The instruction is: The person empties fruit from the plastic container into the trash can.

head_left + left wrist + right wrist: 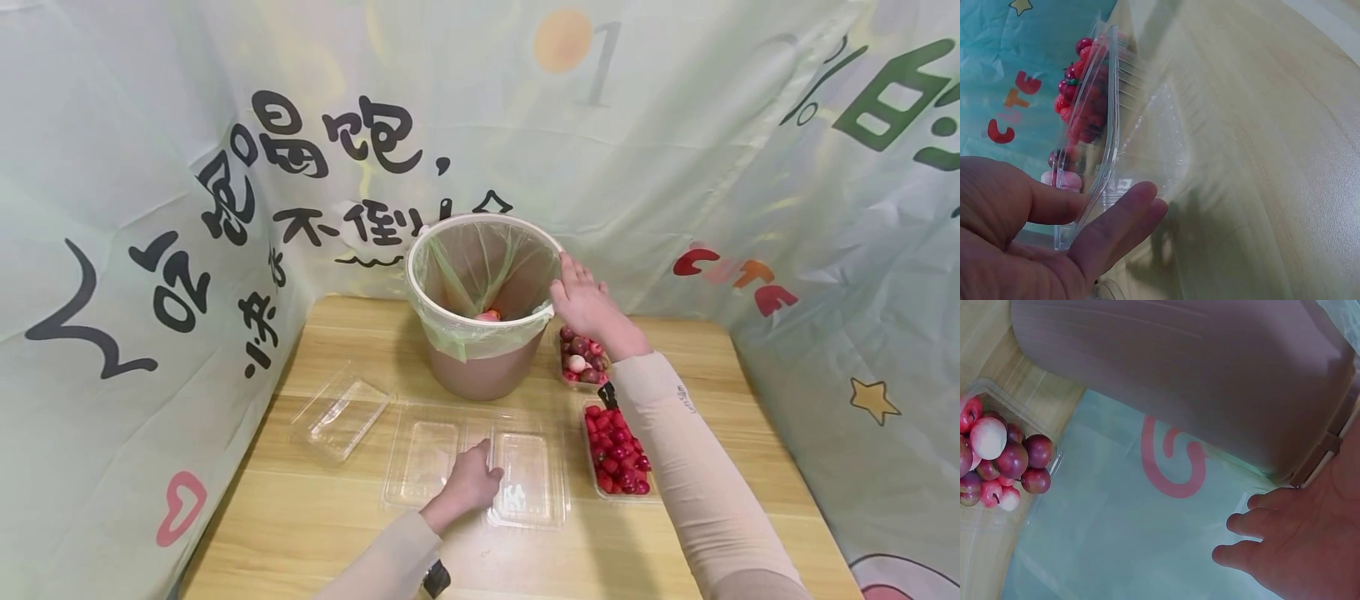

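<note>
A clear plastic clamshell box [525, 479] lies spread on the wooden table, and my left hand [471, 479] pinches its edge between thumb and fingers. The left wrist view shows the box's clear wall [1113, 119] in that grip. A brown bin [487, 375] stands behind it, lined with a thin green bag [468, 329]; some reddish fruit [489, 316] shows inside. Against the bin's right rim rests my right hand [588, 300]. Its visible fingers [1238, 555] are fairly straight outside the bin in the right wrist view; the thumb is hidden there.
A clear box of strawberries and cherries [618, 454] stands on the right. Behind it, partly under my right arm, sits a box of mixed round fruit [585, 358]. Another clear plastic box [348, 417] lies at the left. Printed cloth walls [637, 183] surround the table.
</note>
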A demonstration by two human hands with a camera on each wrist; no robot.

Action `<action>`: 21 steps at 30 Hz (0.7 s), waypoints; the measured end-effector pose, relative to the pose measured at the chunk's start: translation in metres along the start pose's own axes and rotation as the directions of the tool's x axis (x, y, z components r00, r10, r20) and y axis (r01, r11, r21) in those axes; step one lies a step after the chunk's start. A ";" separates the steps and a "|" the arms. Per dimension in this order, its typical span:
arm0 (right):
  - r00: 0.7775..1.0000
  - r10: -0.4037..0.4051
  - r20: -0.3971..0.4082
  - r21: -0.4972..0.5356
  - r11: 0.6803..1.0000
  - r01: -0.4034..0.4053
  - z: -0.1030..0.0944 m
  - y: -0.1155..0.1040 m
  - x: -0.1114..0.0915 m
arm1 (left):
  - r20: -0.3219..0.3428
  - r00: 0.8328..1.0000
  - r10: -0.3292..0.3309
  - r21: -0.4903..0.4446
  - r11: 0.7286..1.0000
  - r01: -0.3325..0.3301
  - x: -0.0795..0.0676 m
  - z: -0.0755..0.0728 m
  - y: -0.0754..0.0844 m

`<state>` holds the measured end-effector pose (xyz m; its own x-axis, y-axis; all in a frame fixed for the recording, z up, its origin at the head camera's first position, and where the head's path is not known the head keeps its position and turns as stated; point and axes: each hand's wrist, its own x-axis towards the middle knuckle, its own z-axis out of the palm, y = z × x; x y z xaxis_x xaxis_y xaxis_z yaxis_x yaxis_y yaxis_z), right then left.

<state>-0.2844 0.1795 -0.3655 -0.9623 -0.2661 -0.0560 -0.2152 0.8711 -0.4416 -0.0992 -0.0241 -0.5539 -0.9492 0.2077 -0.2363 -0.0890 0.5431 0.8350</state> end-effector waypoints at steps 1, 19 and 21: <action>1.000 0.000 0.000 -0.001 1.000 0.000 0.000 0.000 0.000 | 0.001 1.000 -0.001 -0.001 1.000 0.001 0.000 0.000 0.000; 1.000 0.001 0.004 0.013 1.000 -0.001 0.000 0.001 0.000 | -0.147 0.956 0.255 0.112 0.964 -0.241 -0.011 -0.040 0.025; 1.000 0.000 -0.001 0.015 1.000 0.000 0.001 0.001 0.000 | -0.176 0.944 0.279 0.130 0.957 -0.258 -0.008 -0.049 0.026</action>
<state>-0.2846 0.1803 -0.3665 -0.9625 -0.2655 -0.0556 -0.2122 0.8647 -0.4553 -0.1083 -0.0510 -0.5058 -0.9741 0.2041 0.0971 0.1992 0.5718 0.7958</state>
